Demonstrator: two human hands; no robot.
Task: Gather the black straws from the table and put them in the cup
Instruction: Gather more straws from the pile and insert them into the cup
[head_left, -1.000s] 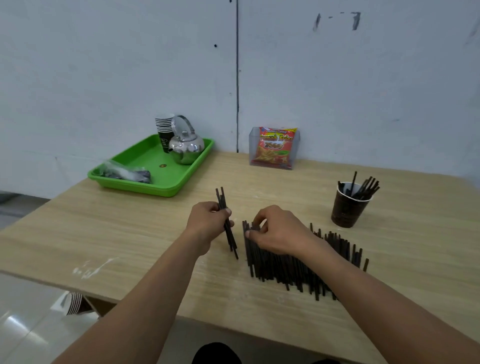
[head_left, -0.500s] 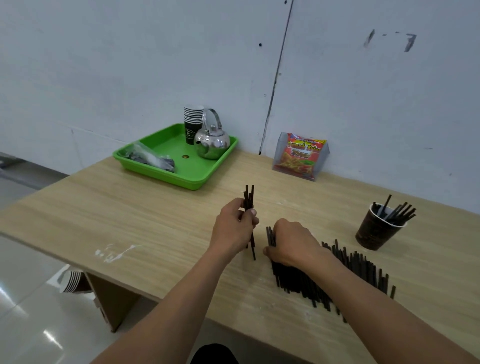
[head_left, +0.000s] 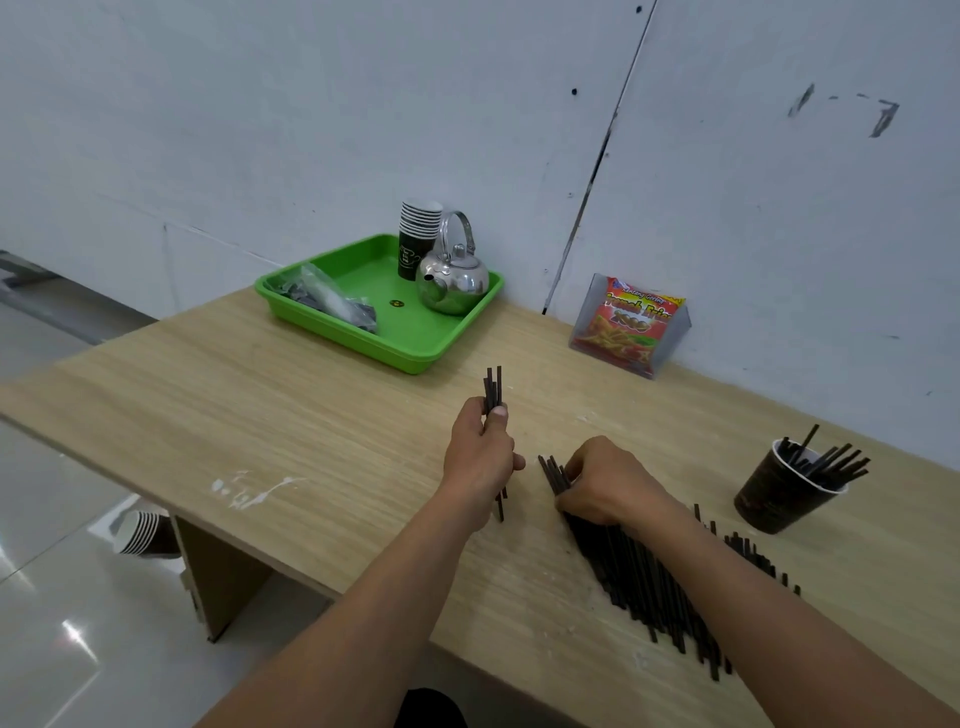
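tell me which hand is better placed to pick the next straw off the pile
Right. The right hand sits on the pile of straws, at its left end, while the left hand is beside it and full, gripping a bundle upright.

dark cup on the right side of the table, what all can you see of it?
The dark cup looks like paper: brown-black wall with faint print, pale rim and lining. It stands open-mouthed on the wooden table, at the right, beyond the loose pile and not touching it. Several black straws stand in it, leaning right past the rim. Nothing else touches it.
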